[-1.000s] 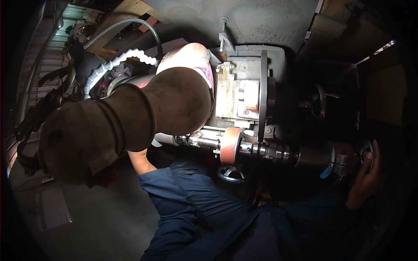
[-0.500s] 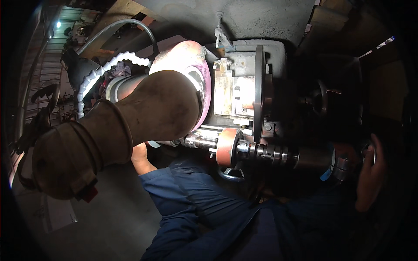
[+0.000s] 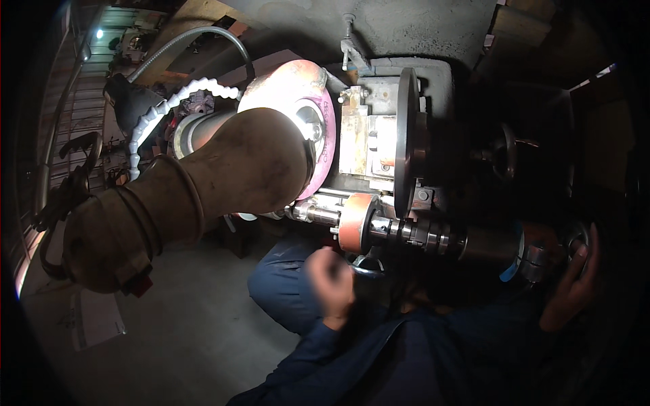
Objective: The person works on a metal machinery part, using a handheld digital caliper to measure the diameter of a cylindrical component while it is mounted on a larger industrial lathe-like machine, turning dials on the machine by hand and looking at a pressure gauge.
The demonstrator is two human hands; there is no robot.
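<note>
My left hand [image 3: 330, 287] is in mid-air over my knee, smeared by motion, just below the orange collar [image 3: 353, 230] of a steel spindle assembly [image 3: 423, 235]. Its fingers seem bent, but whether they hold anything does not show. At the far right, in shadow, my right hand [image 3: 572, 291] has its thumb and fingers around the rim of a metal handwheel [image 3: 577, 247] at the spindle's end. Above the spindle, a pinkish grinding wheel [image 3: 328, 145] stands brightly lit beside a metal fixture block [image 3: 369, 145] and a dark upright disc [image 3: 405, 142].
A big brown bell-shaped lamp head [image 3: 237, 162] blocks the view at left centre. Behind it curve a white segmented hose [image 3: 196, 86] and a grey flexible conduit [image 3: 196, 32]. Another handwheel [image 3: 506, 152] sits in the dark at right. A chrome handle [image 3: 369, 265] hangs below the collar.
My left hand has come out from beneath the lamp head and swung right, below the orange collar. My right hand stays at the handwheel, slightly lower. The whole view has shifted a little.
</note>
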